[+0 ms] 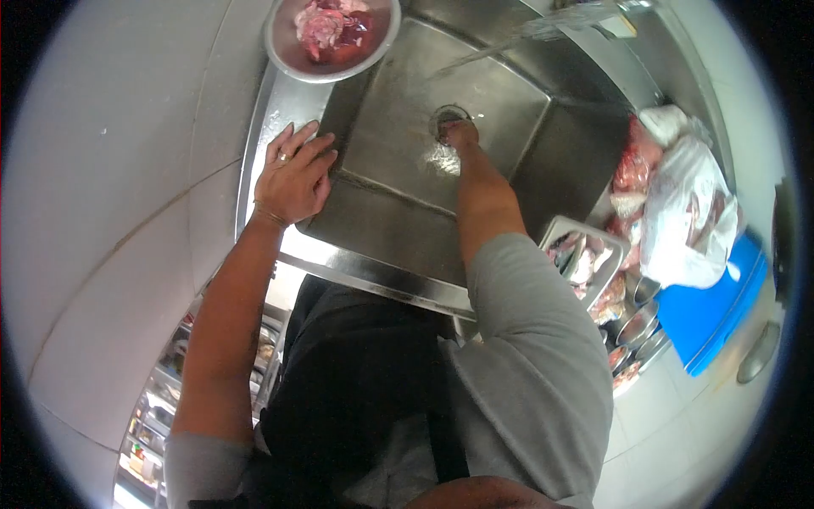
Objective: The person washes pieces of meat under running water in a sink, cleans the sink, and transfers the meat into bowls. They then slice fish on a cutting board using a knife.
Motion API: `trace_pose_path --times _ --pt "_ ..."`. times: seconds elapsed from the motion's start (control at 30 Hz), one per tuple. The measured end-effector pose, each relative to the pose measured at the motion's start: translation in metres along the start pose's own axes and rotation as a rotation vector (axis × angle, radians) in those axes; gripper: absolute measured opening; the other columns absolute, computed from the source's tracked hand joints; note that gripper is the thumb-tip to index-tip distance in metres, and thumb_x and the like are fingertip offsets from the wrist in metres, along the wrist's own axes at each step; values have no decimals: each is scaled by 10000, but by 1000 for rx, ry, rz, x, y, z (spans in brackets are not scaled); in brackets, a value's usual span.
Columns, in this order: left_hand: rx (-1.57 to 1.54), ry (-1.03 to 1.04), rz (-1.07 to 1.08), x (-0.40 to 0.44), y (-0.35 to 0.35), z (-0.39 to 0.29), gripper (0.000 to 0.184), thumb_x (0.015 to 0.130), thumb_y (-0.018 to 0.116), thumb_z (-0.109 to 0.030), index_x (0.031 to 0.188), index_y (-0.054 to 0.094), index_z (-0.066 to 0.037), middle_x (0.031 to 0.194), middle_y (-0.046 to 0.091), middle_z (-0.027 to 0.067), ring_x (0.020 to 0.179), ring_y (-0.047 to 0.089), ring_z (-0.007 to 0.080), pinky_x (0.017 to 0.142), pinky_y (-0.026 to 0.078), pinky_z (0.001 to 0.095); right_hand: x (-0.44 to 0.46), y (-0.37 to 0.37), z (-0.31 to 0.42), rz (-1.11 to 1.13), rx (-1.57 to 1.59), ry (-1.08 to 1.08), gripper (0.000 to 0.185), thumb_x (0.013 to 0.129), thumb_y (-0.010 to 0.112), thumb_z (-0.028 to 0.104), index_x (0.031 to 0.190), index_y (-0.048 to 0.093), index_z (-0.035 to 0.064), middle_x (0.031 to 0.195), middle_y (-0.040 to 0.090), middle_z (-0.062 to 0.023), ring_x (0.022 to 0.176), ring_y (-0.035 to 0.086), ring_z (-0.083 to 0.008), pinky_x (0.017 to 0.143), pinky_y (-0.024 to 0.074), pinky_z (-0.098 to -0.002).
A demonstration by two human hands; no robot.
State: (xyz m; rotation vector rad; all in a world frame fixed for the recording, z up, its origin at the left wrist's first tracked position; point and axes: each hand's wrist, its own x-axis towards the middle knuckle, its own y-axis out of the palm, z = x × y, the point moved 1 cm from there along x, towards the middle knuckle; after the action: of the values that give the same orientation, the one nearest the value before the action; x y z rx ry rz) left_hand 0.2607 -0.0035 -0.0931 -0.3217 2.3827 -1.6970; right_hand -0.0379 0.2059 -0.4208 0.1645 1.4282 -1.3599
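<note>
A deep steel sink lies in front of me. My right hand reaches down to the round drain in its floor; the fingers are bent over the drain, and whether they hold anything is too small to tell. Wet, shiny patches show beside that hand. My left hand rests on the sink's left rim with its fingers apart, a ring on one of them and nothing held. Above it, a round metal bowl with raw meat stands at the rim's upper left corner.
Right of the sink are plastic bags of meat, a rectangular metal tray with pieces in it, several small metal containers and a blue board. A tiled wall runs along the left. Shelves with items stand at lower left.
</note>
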Motion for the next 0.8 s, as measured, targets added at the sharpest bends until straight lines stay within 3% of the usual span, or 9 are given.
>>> trace_pose_path --times 0.07,0.1,0.2,0.33,0.4,0.57,0.7,0.73,0.8 --pt "9 13 -8 0 0 -2 308 779 700 -117 1083 747 -131 1340 612 6 1420 430 219 1225 270 479 -6 29 -7 -152 1349 223 202 975 623 13 1145 689 -73 1161 700 -176 1014 698 -299 944 592 -330" --pt "16 4 -11 -1 0 -4 304 780 699 -118 1080 747 -130 1342 613 9 1422 429 224 1222 270 482 -29 19 6 -96 1842 249 235 937 629 -96 1172 635 -101 1185 665 -197 1021 695 -282 939 607 -309" --pt "42 51 -60 -5 2 -5 296 780 701 -121 1072 748 -130 1346 612 13 1426 422 237 1215 273 493 -111 -13 45 -256 1936 136 379 909 661 -59 1269 567 -134 1233 666 -220 1153 667 -293 985 572 -339" --pt "77 139 -80 -13 9 -4 285 796 693 -139 1077 745 -136 1342 615 14 1424 419 257 1205 277 511 -225 -50 64 -437 2266 -70 356 931 622 -75 1280 564 -111 1260 648 -210 1156 663 -284 990 573 -316" --pt "147 104 -72 -17 11 -1 285 821 676 -166 1098 742 -148 1343 619 13 1423 419 267 1190 289 517 -306 -61 56 -563 2272 -329 302 941 611 -76 1241 586 -99 1211 663 -199 1143 660 -269 999 570 -317" --pt "289 125 -73 -24 24 7 315 881 615 -272 1151 735 -165 1395 599 25 1442 405 253 1162 315 505 -562 -32 42 -883 2047 -505 271 937 652 -29 1201 606 -72 1106 694 -147 1025 687 -233 973 572 -314" --pt "322 81 4 -15 46 29 401 935 538 -343 1262 690 -166 1452 573 52 1433 407 276 1188 316 438 -741 81 28 -1311 1999 -238 232 918 668 -49 1149 649 -56 1109 701 -144 960 686 -206 875 571 -293" --pt "492 300 -76 -4 59 55 418 950 520 -354 1292 678 -173 1448 577 60 1419 425 280 1205 302 437 -777 112 27 -1413 1952 -189 214 918 675 -44 1130 661 -52 1107 704 -148 952 684 -206 871 567 -295" --pt "550 334 -41 -9 43 35 425 958 525 -355 1314 666 -171 1441 582 44 1417 429 281 1212 298 446 -835 185 30 -1607 1762 176 121 918 693 -16 1037 698 -33 1028 716 -84 942 673 -180 886 526 -303"
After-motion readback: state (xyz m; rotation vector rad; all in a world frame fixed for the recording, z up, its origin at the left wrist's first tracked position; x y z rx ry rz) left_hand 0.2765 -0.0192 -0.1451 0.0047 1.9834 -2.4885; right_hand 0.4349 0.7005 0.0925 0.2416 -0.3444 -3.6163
